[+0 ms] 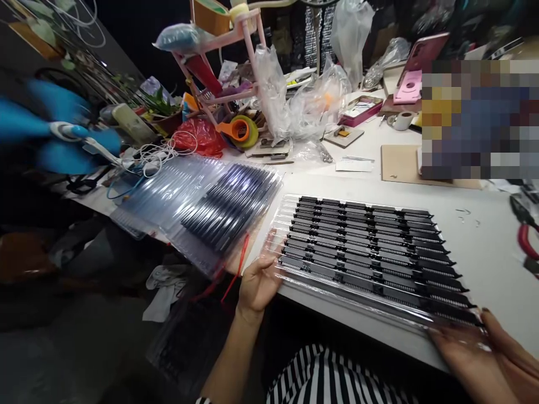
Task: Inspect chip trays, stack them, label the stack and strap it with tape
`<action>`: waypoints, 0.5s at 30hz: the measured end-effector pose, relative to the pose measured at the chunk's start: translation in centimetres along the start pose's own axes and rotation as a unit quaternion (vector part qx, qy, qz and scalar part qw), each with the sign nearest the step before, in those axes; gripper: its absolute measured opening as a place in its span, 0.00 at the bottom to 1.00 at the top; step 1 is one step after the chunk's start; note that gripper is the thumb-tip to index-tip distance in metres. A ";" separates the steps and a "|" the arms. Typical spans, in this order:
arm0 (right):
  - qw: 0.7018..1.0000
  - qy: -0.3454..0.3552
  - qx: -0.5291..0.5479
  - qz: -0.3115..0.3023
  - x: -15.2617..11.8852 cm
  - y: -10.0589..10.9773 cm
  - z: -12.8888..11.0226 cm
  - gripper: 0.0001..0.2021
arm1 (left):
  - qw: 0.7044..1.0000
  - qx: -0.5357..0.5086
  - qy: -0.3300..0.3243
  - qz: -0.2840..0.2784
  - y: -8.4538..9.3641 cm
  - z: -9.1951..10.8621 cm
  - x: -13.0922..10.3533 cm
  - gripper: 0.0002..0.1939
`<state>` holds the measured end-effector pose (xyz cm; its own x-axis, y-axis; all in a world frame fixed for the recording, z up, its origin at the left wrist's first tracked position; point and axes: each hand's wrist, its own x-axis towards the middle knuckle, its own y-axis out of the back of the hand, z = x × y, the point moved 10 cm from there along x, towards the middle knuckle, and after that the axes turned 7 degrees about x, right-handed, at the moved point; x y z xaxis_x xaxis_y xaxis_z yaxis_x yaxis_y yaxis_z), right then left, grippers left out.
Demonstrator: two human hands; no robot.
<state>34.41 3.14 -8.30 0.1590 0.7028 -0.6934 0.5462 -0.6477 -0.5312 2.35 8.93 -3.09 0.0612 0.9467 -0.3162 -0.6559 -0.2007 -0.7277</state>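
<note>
A clear plastic tray [337,286] spans both my hands over the front of the white table. Rows of black comb-like parts [357,247] with fine teeth fill most of it; what exactly they are I cannot tell. My left hand [257,280] grips the tray's near left corner, its thumb on the edge and its fingers showing through the plastic. At the near right corner my right hand [471,350] holds the tray, palm underneath and thumb at the side. To the left lies a stack of clear trays [168,191], with dark strips visible in part of it.
A blue fan [63,132], blurred by motion, stands at the left. Behind are a pink rack [248,45], plastic bags [311,106] and a tan board [396,163]. Red-handled pliers [524,241] lie at the right edge. A pixelated patch covers the upper right.
</note>
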 end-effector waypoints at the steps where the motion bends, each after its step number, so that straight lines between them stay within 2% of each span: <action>1: 1.000 0.001 -0.006 0.018 -0.3 -0.3 0.0 0.20 | 1.000 0.009 0.006 -0.002 -0.1 -0.1 -0.1 0.36; 3: 0.999 -0.001 -0.012 0.045 -0.7 -0.7 0.0 0.20 | 1.000 0.019 0.016 -0.008 -0.2 -0.4 -0.2 0.37; 5: 0.999 -0.001 -0.008 0.045 -0.9 -1.1 0.0 0.18 | 0.999 0.022 0.019 -0.013 -0.3 -0.4 -0.2 0.38; 15: 0.999 -0.025 0.036 0.007 -0.9 -2.0 0.1 0.18 | 1.000 0.027 0.013 -0.010 0.2 -0.4 -0.2 0.38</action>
<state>33.07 3.81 -6.65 0.1242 0.6791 -0.7235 0.4840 -0.6780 -0.5533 2.50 8.64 -3.47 0.0930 0.9435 -0.3180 -0.6938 -0.1677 -0.7004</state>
